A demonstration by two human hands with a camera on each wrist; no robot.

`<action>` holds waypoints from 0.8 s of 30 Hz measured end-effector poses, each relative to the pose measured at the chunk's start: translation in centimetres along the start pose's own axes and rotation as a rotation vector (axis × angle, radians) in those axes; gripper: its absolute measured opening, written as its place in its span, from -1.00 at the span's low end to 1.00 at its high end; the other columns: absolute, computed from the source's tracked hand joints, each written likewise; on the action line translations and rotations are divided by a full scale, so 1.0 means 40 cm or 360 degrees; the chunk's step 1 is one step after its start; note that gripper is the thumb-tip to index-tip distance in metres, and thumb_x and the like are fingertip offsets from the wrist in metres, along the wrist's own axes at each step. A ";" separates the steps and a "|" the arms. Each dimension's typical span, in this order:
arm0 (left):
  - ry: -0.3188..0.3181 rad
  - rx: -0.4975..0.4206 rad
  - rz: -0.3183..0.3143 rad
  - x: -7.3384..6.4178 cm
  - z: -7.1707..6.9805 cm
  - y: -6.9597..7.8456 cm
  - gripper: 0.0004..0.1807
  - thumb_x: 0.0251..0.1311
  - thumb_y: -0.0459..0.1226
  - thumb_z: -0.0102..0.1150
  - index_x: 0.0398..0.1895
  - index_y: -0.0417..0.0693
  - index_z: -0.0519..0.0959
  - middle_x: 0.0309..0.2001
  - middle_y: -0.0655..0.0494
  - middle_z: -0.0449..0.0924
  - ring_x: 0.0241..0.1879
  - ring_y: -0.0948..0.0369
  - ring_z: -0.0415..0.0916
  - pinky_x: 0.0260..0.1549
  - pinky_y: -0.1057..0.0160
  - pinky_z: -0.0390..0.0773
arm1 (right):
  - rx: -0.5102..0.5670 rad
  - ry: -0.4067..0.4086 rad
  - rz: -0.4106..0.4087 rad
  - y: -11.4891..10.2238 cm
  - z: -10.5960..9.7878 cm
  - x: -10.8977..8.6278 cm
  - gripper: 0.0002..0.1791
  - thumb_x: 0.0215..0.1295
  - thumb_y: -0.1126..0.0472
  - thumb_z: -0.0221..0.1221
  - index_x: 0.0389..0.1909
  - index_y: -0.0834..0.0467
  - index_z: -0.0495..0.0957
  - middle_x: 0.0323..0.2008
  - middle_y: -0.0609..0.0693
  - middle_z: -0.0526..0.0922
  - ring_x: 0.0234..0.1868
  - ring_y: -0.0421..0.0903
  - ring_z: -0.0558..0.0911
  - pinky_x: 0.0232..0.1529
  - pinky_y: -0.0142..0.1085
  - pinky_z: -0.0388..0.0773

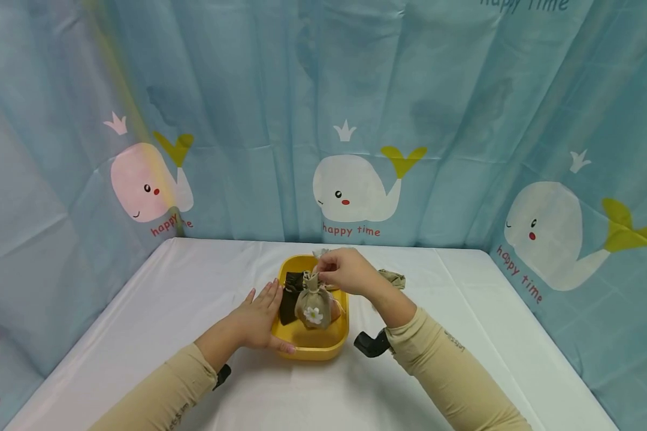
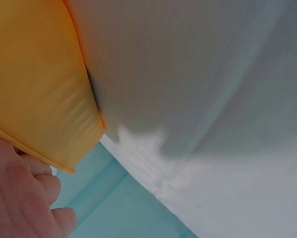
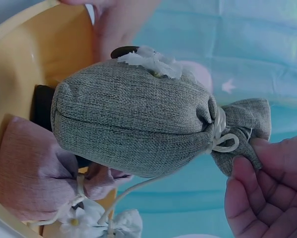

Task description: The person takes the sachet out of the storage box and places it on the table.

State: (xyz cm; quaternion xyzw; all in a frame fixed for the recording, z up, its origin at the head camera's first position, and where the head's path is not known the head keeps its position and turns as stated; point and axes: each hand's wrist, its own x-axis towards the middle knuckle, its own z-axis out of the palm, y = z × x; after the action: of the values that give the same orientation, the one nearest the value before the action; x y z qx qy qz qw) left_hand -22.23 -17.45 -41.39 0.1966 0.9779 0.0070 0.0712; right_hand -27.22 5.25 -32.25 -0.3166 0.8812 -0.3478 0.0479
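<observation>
My right hand point(image 1: 347, 272) pinches the gathered top of a beige drawstring pouch point(image 1: 313, 302), thumb against fingers. The pouch hangs over a yellow plastic basin point(image 1: 313, 354), a white flower on its side. In the right wrist view the stuffed beige pouch point(image 3: 133, 119) has a cord tied round its neck. My left hand point(image 1: 256, 317) lies along the basin's left rim with fingers extended and the thumb at the near corner. Inside the basin are a black pouch point(image 1: 289, 308) and a pinkish pouch point(image 3: 34, 171) with a cord.
Beyond the basin's right side, an olive cloth pouch point(image 1: 392, 278) lies on the white table point(image 1: 442, 359), partly behind my right wrist. A pale pouch top point(image 1: 320, 253) shows at the basin's far edge. Blue whale-print curtains point(image 1: 280, 120) enclose the table's back and sides.
</observation>
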 end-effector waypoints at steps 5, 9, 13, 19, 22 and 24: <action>-0.0007 0.0005 -0.0011 0.001 0.000 -0.001 0.50 -0.50 0.64 -0.22 0.41 -0.28 -0.16 0.42 -0.21 -0.32 0.40 -0.05 -0.32 0.27 -0.15 -0.16 | -0.0031 0.0043 0.0024 0.000 -0.016 -0.002 -0.90 0.18 0.26 0.18 -0.51 0.07 0.57 -0.56 -0.11 0.55 -0.51 -0.20 0.46 -0.49 -0.38 0.44; -0.0008 0.0011 -0.0012 0.003 0.003 -0.003 0.50 -0.51 0.64 -0.23 0.41 -0.28 -0.17 0.42 -0.20 -0.32 0.40 -0.04 -0.32 0.27 -0.15 -0.16 | 0.0017 0.0052 0.0059 -0.010 -0.034 -0.009 -0.90 0.19 0.27 0.17 -0.50 0.09 0.57 -0.55 -0.08 0.56 -0.50 -0.18 0.48 -0.48 -0.36 0.44; -0.0012 0.0017 -0.0014 0.005 0.006 -0.004 0.51 -0.52 0.65 -0.24 0.41 -0.27 -0.17 0.42 -0.20 -0.32 0.40 -0.04 -0.32 0.27 -0.14 -0.16 | 0.0042 0.0069 0.0050 -0.016 -0.050 -0.011 -0.90 0.20 0.27 0.16 -0.49 0.10 0.58 -0.53 -0.09 0.57 -0.49 -0.17 0.49 -0.45 -0.36 0.46; -0.0012 0.0023 -0.0013 0.006 0.005 -0.003 0.51 -0.51 0.65 -0.25 0.41 -0.28 -0.16 0.42 -0.20 -0.31 0.40 -0.05 -0.31 0.27 -0.14 -0.16 | 0.0086 0.0092 0.0065 -0.023 -0.068 -0.017 -0.88 0.22 0.28 0.15 -0.49 0.12 0.58 -0.53 -0.08 0.59 -0.45 -0.16 0.53 -0.40 -0.35 0.50; -0.0012 0.0024 -0.0011 0.006 0.005 -0.003 0.50 -0.51 0.65 -0.25 0.41 -0.28 -0.15 0.42 -0.20 -0.30 0.40 -0.05 -0.30 0.27 -0.14 -0.15 | 0.0084 0.0106 0.0096 -0.024 -0.075 -0.021 -0.88 0.22 0.26 0.15 -0.49 0.12 0.58 -0.52 -0.08 0.58 -0.44 -0.16 0.52 -0.38 -0.35 0.50; -0.0012 0.0025 -0.0011 0.006 0.003 -0.002 0.50 -0.50 0.64 -0.24 0.41 -0.28 -0.16 0.42 -0.20 -0.30 0.40 -0.05 -0.29 0.27 -0.14 -0.15 | 0.0078 0.0124 0.0121 -0.025 -0.081 -0.023 -0.88 0.23 0.26 0.15 -0.48 0.12 0.58 -0.52 -0.07 0.58 -0.44 -0.16 0.51 -0.39 -0.34 0.48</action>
State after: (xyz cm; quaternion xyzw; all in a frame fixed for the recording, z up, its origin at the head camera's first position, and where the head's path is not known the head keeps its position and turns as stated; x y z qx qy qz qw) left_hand -22.45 -17.45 -41.56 0.1939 0.9783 -0.0016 0.0734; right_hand -26.95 7.11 -29.28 -0.2680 0.8850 -0.3792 0.0346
